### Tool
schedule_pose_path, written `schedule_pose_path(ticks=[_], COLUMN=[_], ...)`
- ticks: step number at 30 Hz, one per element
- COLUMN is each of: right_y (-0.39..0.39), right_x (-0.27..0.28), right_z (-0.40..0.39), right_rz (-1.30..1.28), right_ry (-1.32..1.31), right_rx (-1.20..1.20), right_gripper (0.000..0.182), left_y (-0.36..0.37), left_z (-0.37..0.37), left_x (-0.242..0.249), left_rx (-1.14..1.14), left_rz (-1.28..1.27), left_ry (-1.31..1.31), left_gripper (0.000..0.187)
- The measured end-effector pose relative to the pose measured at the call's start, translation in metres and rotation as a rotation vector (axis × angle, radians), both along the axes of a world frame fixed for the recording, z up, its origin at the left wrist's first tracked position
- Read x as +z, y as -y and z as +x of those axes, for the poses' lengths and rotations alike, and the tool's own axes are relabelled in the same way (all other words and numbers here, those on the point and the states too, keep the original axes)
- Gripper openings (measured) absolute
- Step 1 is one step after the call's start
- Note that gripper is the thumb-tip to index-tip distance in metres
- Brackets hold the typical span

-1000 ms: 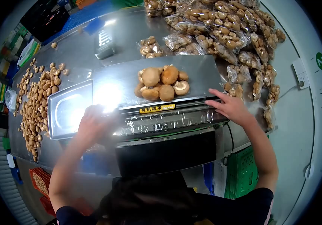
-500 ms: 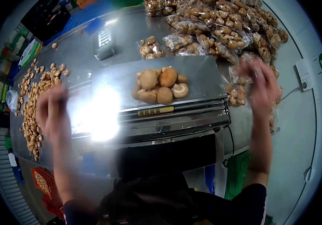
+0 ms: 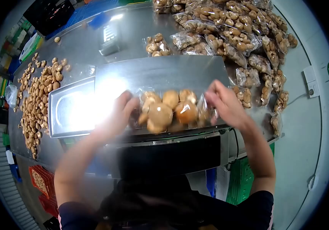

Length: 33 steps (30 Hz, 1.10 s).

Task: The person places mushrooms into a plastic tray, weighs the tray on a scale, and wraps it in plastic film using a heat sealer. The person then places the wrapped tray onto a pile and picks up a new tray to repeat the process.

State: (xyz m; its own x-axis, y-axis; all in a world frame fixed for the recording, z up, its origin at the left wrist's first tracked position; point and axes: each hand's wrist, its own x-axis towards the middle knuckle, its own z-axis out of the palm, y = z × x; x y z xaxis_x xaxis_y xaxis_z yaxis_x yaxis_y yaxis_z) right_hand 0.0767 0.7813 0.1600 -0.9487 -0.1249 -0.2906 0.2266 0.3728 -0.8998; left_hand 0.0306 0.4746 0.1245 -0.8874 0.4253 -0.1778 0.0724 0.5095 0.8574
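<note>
A tray of brown mushrooms point(image 3: 168, 111) under clear film is held up over the front edge of the metal wrapping machine point(image 3: 164, 71). My left hand point(image 3: 119, 115) is closed on its left end, somewhat blurred. At the other end, my right hand point(image 3: 225, 103) pinches the clear film with its fingers. Loose mushrooms point(image 3: 38, 99) are heaped left of a shiny metal tray point(image 3: 70, 111). Beyond the machine stands a single wrapped pack point(image 3: 157, 45), and to its right lies a large pile of wrapped packs point(image 3: 229, 28).
A clear plastic container point(image 3: 109, 42) is at the back of the steel table. A black crate point(image 3: 48, 16) sits at the back left. Red crates point(image 3: 44, 184) are low at the left, a green crate point(image 3: 241, 180) below the right side. A wall socket point(image 3: 310, 82) is at the right.
Both hands have come inward to the ends of the mushrooms. The mushrooms, which lay on the machine's plate, are now nearer to me, with clear film over them.
</note>
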Motion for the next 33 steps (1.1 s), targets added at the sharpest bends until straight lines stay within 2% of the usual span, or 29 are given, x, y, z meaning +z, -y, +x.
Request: schedule_pose_path(ticks=[2,3,5,6,7,8,9,11,12,14,16,17,19,20,23,24,25,26,27,28,29,30,31,32,33], right_y=[0.012,0.017,0.023,0.025,0.027,0.030,0.036,0.046,0.053,0.055,0.057,0.059,0.053,0.054,0.064,0.074,0.084,0.099,0.113,0.138,0.154,0.171,0.188,0.203,0.218], right_x=[0.019,0.018,0.006,-0.011,-0.036,-0.058,-0.082,-0.122,-0.132,-0.147,-0.141,-0.131,-0.124,-0.118,-0.124,-0.140,-0.168,-0.211,-0.232,-0.246,-0.235,-0.224,-0.213,-0.198,-0.183], right_z=[0.039,0.057,0.085,0.097,0.108,0.119,0.129,0.146,0.151,0.158,0.158,0.159,0.174,0.187,0.237,0.253,0.271,0.290,0.293,0.294,0.282,0.270,0.258,0.249,0.239], right_rz=[-0.105,-0.076,-0.103,-0.132,-0.160,-0.177,-0.078,0.246,0.257,0.305,0.349,0.277,0.242,0.164,-0.063,-0.073,-0.082,0.013,0.121,0.111,-0.392,-1.010,-1.338,-1.317,-1.285], right_ry=[0.153,0.198,0.316,0.314,0.307,0.302,0.213,-0.219,-0.233,-0.234,-0.235,-0.164,-0.080,0.053,0.556,0.615,0.672,0.564,0.369,0.202,0.375,0.668,0.983,0.612,0.215], right_rx=[-0.067,-0.102,-0.103,-0.139,-0.175,-0.241,-0.328,-0.334,-0.434,-0.526,-0.551,-0.607,-0.546,-0.548,-0.552,-0.578,-0.602,-0.556,-0.352,-0.260,-0.261,-0.411,-0.533,-0.231,-0.043], right_gripper=[0.024,0.024,0.024,0.024,0.023,0.023,0.020,0.017,0.014,0.014,0.021,0.029,0.035,0.038,0.035,0.034,0.033,0.027,0.019,0.014,0.008,0.011,0.019,0.022,0.024], left_y=[0.001,-0.003,0.005,0.010,0.015,0.023,0.022,0.018,0.024,0.038,0.047,0.048,0.086,0.102,0.188,0.213,0.210,0.208,0.195,0.182,0.169,0.146,0.123,0.118,0.114], left_z=[0.034,0.051,0.079,0.089,0.103,0.115,0.120,0.132,0.137,0.151,0.152,0.158,0.167,0.174,0.223,0.249,0.257,0.265,0.269,0.272,0.276,0.268,0.259,0.258,0.257], left_x=[0.028,0.050,0.032,0.017,-0.002,-0.035,-0.042,-0.058,-0.086,-0.117,-0.107,-0.088,-0.093,-0.089,-0.141,-0.178,-0.185,-0.191,-0.198,-0.204,-0.210,-0.191,-0.171,-0.155,-0.148], left_rx=[0.083,0.212,0.259,0.151,0.154,0.093,0.107,0.139,0.146,0.239,0.342,0.432,0.304,0.259,0.095,0.107,0.148,0.191,0.148,0.106,0.064,0.144,0.232,0.221,0.206], left_rz=[0.143,0.189,0.160,0.102,0.047,-0.038,-0.123,-0.297,-0.257,-0.197,-0.128,-0.068,-0.077,-0.081,-0.235,-0.233,-0.250,-0.267,-0.264,-0.260,-0.255,-0.151,-0.049,0.038,0.132], left_ry=[0.307,0.606,0.699,0.614,0.549,0.274,0.222,0.129,-0.177,-0.375,-0.210,-0.039,0.099,0.187,0.316,0.342,0.393,0.443,0.442,0.440,0.439,0.555,0.665,0.563,0.457], left_gripper=[0.022,0.021,0.021,0.023,0.020,0.019,0.017,0.016,0.017,0.023,0.031,0.037,0.040,0.041,0.032,0.028,0.023,0.019,0.018,0.019,0.020,0.016,0.013,0.014,0.015])
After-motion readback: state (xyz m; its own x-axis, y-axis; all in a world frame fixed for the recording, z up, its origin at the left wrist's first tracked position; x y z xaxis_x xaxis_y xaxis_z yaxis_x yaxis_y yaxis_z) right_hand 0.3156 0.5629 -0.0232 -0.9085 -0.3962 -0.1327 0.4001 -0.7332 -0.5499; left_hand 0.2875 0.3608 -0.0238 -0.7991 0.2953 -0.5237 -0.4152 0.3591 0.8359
